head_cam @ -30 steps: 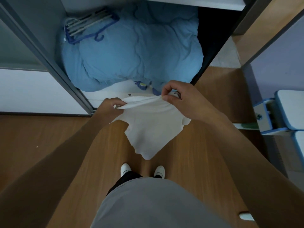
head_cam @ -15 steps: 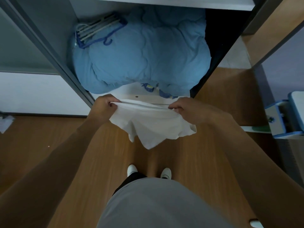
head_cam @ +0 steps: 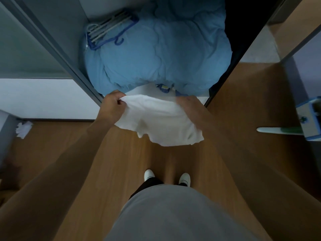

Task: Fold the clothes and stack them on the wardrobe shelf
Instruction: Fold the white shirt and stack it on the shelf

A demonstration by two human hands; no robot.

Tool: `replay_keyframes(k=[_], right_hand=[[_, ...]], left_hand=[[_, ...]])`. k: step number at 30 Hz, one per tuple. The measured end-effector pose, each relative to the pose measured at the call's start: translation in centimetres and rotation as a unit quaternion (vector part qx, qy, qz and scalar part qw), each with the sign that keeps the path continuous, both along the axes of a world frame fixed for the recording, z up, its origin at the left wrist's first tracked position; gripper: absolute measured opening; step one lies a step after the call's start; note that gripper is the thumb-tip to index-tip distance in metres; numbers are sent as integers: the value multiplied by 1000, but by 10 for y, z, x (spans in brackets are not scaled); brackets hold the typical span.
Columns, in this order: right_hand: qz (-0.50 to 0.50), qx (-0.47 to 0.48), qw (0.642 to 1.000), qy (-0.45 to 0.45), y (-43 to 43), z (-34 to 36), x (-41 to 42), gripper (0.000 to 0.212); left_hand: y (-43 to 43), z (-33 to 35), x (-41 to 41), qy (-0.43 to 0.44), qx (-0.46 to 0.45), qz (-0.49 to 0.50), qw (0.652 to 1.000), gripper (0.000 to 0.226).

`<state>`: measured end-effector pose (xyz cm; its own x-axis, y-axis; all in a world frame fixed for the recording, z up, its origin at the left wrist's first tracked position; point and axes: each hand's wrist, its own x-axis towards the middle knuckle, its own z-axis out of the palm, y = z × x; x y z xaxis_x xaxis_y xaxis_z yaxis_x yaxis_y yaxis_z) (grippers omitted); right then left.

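A white garment [head_cam: 161, 120] hangs folded over in front of me, held by its top edge just before the open wardrobe. My left hand [head_cam: 112, 105] pinches its left corner. My right hand [head_cam: 188, 103] grips the right side, its fingers partly hidden under the cloth. The lower part of the garment droops above the wooden floor. The white wardrobe shelf [head_cam: 147, 90] shows as a narrow strip right behind the garment's top edge.
A bulky blue duvet [head_cam: 159, 49] fills the wardrobe, with blue and white hangers [head_cam: 107, 30] on its left. Wardrobe frame posts stand at both sides. A crumpled white thing [head_cam: 23, 129] lies on the floor at left; blue-white furniture [head_cam: 309, 119] stands at right.
Both hands moved apart and forward toward the wardrobe shelf, carrying the garment. The cloth is now folded shorter and hangs less low.
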<state>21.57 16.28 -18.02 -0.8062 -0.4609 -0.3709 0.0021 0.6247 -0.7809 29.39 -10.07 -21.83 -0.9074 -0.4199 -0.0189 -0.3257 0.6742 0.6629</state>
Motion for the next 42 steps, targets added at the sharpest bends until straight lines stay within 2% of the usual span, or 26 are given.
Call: replay_keyframes(k=[2,4,6,9,14,17,21,26,30,35,37,40,42], right_hand=[[71,25,996,-46,0,6,-2,54],[181,129,974,-34,-1,7,-6,50],[238,183,954,-12,-1,4,-14,42],[252,195,948,-7,4,1,-26,23],[232,213,949,-5,13,-3,-31,18],[210,209,955,2,15,-8,-28,15],[198,187,962,-15,18,-15,-24,7],[171,73,981,-45,16,-17,-20,41],[104,11,994,13,7,-17,-19,17],[-7,-57,998,33,7,2,-30,25],[-3,-60,998,35,6,16,-33,30],[41,-48,997,35,5,38,-38,18],[111,-20,993,18,7,53,-41,28]], left_hand=[[-1,2,3,-13,-12,-13,1000,24],[0,5,6,-12,-19,-40,999,28],[4,8,7,7,-17,-83,996,35],[10,10,6,21,-16,-117,993,41],[22,16,0,26,46,-104,993,41],[35,31,-7,60,99,-130,985,50],[49,50,-16,69,134,-120,981,48],[53,66,-21,84,137,-123,979,47],[50,75,-25,93,132,-131,978,49],[30,76,-26,81,100,-120,984,49],[24,73,-25,73,71,-128,987,45],[20,68,-22,60,54,-125,989,42],[19,65,-21,52,66,-115,990,41]])
